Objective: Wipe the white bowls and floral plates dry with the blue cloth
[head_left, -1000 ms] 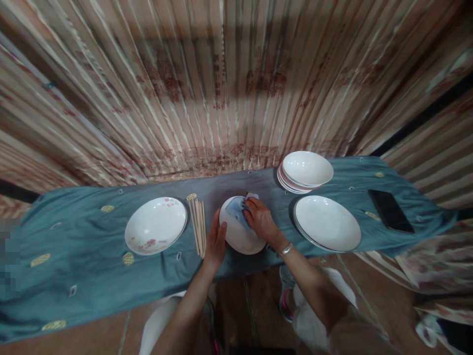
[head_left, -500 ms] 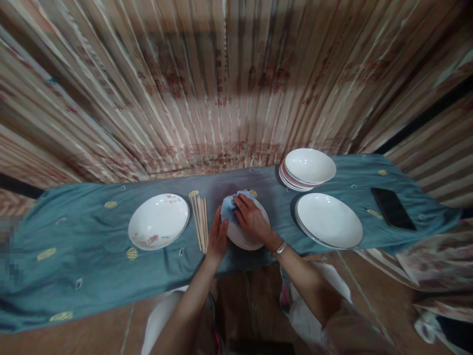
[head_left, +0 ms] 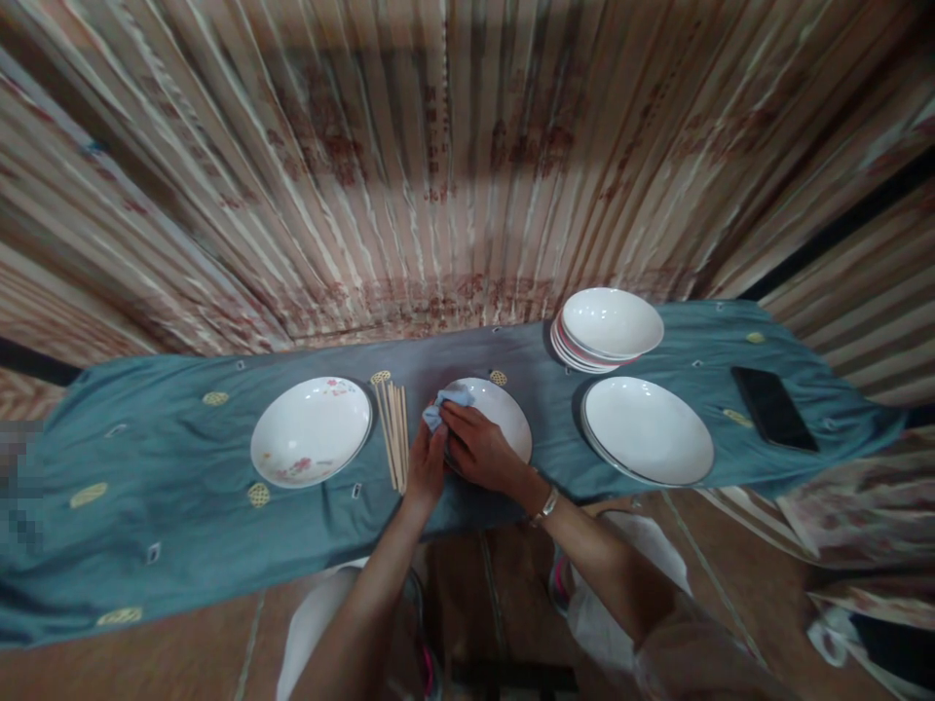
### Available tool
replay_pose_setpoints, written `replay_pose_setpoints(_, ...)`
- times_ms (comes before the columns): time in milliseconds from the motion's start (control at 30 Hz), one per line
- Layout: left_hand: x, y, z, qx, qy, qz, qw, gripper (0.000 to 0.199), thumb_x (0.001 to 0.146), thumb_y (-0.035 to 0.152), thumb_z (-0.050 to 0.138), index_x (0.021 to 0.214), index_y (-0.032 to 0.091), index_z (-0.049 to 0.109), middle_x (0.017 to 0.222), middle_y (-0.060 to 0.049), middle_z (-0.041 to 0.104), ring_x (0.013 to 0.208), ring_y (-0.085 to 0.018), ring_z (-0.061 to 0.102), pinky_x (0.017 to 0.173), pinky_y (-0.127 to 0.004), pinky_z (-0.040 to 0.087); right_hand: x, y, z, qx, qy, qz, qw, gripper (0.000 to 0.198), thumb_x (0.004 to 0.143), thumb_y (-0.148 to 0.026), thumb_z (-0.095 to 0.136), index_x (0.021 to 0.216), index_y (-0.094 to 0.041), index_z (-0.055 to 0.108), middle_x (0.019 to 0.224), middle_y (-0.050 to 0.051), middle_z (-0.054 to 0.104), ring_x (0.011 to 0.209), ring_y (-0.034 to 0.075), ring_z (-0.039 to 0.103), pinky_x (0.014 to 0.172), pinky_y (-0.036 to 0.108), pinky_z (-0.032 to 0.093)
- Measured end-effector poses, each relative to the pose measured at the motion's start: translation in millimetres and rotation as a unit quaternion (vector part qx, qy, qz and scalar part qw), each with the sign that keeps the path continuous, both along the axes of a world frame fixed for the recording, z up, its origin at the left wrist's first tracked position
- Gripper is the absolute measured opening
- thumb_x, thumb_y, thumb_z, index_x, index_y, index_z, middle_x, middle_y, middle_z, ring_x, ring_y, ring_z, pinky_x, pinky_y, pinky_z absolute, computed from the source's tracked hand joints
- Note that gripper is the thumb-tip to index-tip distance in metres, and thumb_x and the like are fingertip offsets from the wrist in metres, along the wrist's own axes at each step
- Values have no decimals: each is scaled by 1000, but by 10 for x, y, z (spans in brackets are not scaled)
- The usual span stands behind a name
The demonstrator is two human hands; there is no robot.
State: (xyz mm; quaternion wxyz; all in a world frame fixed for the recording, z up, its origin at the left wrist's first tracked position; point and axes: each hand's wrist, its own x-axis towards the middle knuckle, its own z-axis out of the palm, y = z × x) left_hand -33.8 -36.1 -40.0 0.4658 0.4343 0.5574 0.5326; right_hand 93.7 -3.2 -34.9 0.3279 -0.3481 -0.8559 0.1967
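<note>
A white plate lies in front of me at the middle of the table. My left hand grips its left rim, thumb toward the inside; its other fingers are mostly hidden. Bunched under the fingers of my right hand is a light blue cloth, pressed on the plate's upper left rim close to my left fingertips. Several wooden chopsticks lie just left of my left hand.
To the left sits a white plate with pink flowers. On the right are stacked white plates, with a stack of bowls behind them. A black phone rests at the far right on the green tablecloth. A curtain hangs behind.
My right hand has moved left and a little toward me with the cloth, from the plate's far side to its left rim. My left hand stays at the rim.
</note>
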Motion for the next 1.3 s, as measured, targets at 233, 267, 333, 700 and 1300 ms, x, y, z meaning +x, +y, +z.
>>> replay_pose_setpoints(233,-6,-5,-42,40,47,6,998,60,89,56,50,136,19,54,140,-11,58,134,-25,50,114,-39,36,103,-167,50,-35,27,21,999,32,93,-14,47,118,-19,67,125,10,66,116,21,60,104,41,50)
replay_pose_setpoints(267,-10,-7,-39,43,55,8,998,60,89,56,50,135,19,54,140,-11,58,135,-25,49,115,-39,35,122,-190,52,-33,27,24,999,28,94,-15,49,113,-19,69,121,10,67,114,21,61,103,41,51)
replay_pose_setpoints(333,-18,-9,-28,41,70,13,997,59,89,55,50,134,18,55,141,-11,57,136,-26,48,116,-40,33,155,-234,55,-27,24,30,999,22,94,-16,51,104,-18,71,114,9,69,109,20,63,100,39,52)
replay_pose_setpoints(700,-42,-9,83,36,91,9,995,52,91,50,48,132,20,58,143,-9,56,140,-26,42,118,-40,31,397,-334,37,-51,-3,62,997,17,87,-12,61,101,-17,69,111,9,70,106,19,65,95,35,54)
replay_pose_setpoints(1300,-40,34,78,25,72,14,997,64,85,61,52,134,19,58,141,-10,58,138,-28,45,115,-38,34,837,-137,-149,-28,-147,-48,988,21,72,-1,56,82,-18,62,93,7,68,91,22,60,89,37,50)
